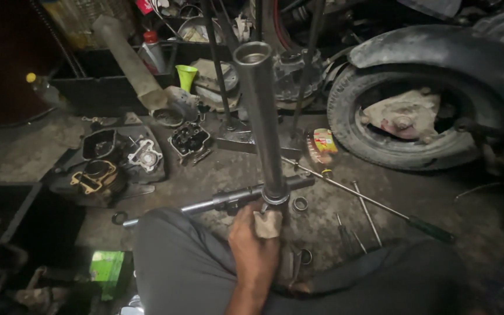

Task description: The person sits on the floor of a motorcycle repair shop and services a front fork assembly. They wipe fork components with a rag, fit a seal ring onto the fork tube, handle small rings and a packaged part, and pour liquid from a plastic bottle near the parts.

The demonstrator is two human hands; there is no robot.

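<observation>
1. The steel tube (262,116) is standing almost straight up in the middle of the floor (24,149), between the person's knees. It is the biggest thing being worked on. Its long line is running from the open round mouth at the top, which is leaning a little to the left and away, down to a wider ring collar at the bottom, near the hand.

2. The second tube (234,200) is lying flat on the floor just behind the first 1. Its long line is going from low left to upper right, so the 2 tubes are crossing like a plus sign.

3. The 1 hand (256,242) showing is reaching up from the lap. I cannot tell if it is the left or the right. Its fingers are curling narrow around a small tan rag (268,223), and the rag is pressing against the bottom of the standing tube, just under the collar.

4. To do this wiping step well, I think the person should be keeping the tube steady and upright, holding the rag snug, and turning it all the way round so no dirt is staying in the groove.

5. A long screwdriver (374,204) and small metal rings (300,203) are lying near, so knocking them is a small risk.
</observation>
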